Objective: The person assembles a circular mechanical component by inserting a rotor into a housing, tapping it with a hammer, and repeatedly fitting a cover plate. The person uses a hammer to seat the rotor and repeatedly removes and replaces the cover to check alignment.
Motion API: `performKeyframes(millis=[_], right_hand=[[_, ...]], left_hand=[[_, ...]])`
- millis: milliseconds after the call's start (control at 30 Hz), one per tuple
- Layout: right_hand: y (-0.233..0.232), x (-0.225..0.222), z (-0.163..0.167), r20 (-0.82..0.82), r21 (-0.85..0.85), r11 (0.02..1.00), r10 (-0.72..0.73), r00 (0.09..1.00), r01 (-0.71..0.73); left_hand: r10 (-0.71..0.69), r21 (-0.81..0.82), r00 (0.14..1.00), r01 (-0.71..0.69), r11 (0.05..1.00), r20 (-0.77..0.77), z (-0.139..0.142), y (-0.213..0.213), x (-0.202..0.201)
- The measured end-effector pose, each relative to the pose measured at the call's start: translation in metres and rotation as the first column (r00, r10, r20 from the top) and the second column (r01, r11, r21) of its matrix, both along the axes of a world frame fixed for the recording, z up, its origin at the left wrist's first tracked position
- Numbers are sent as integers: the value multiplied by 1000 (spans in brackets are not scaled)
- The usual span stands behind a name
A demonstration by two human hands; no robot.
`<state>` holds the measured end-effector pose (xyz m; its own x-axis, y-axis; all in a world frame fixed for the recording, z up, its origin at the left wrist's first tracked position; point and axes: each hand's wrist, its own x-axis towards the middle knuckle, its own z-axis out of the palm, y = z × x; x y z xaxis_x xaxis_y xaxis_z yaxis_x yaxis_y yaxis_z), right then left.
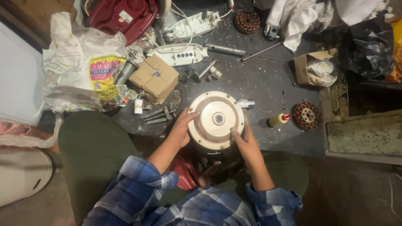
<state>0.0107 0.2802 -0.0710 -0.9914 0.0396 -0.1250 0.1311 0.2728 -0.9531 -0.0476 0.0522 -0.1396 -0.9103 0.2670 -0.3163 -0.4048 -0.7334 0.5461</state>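
Note:
A round cream-coloured motor housing [215,119] with a central shaft hole stands on a dark floor just in front of my knees. My left hand [182,127] grips its left rim, fingers curled over the edge. My right hand [245,140] holds its lower right rim. Both forearms come out of blue plaid sleeves. A red part [184,171] lies underneath between my legs, partly hidden.
A small yellow bottle with a red cap [277,120] and a copper-wound stator [306,115] lie to the right. A cardboard box [154,78], metal brackets [155,115], white plastic casings [181,54], a dark red housing [123,16], plastic bags [79,67] and rags crowd the far side.

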Motion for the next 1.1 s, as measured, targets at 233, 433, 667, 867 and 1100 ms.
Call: performKeyframes(millis=[233,433,667,867,1100], right_hand=[[4,3,13,381,-81,995,-18,924,53],[7,7,6,401,-193,981,50,915,30],[16,6,-1,390,-233,972,80,917,15],[18,0,-8,425,-172,985,47,904,29],[18,0,-10,417,-79,996,-6,909,43]], left_hand=[[-80,-21,995,81,997,63,-6,-7,-6],[-98,-13,994,99,995,49,-7,-13,-9],[-129,-21,992,129,991,12,-5,-10,-9],[-140,-22,985,143,990,97,-15,-9,-11],[-71,-159,996,78,984,48,-13,-7,-11]])
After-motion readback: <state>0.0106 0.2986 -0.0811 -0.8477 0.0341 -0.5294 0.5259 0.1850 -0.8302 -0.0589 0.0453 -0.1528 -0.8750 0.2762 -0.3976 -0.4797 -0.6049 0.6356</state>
